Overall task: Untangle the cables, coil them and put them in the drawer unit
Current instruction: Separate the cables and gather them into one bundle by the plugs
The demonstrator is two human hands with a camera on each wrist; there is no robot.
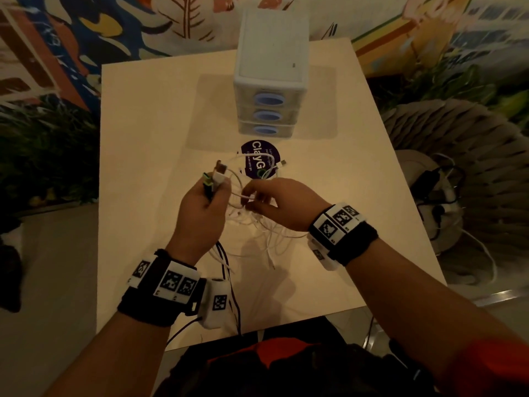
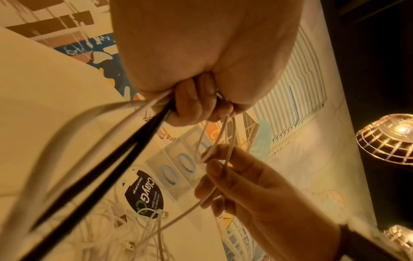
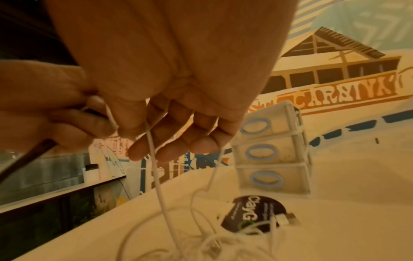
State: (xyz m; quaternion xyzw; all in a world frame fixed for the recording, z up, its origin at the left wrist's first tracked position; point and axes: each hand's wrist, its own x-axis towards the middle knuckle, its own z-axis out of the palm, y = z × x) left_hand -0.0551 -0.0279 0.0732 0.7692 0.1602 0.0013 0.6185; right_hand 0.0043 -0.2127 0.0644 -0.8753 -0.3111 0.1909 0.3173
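A tangle of white cables [image 1: 259, 224] lies on the table between my hands, with more loops [image 3: 201, 234] below the right hand. My left hand [image 1: 204, 206] grips a bunch of cable ends, white and black with green; their plugs [image 1: 216, 174] stick up above the fist, and black and white cables [image 2: 116, 153] hang from it. My right hand [image 1: 274, 200] pinches a thin white cable [image 3: 154, 159] between thumb and fingers, just right of the left hand. The white drawer unit [image 1: 269, 90] stands at the table's far side, its three drawers [image 3: 268, 151] closed.
A round dark sticker [image 1: 259, 163] lies on the cream table [image 1: 143, 138] in front of the drawer unit, with a white USB plug [image 1: 282, 163] on it. Black cables [image 1: 229, 282] trail off the near table edge. More cords lie on the floor at right [image 1: 440, 196].
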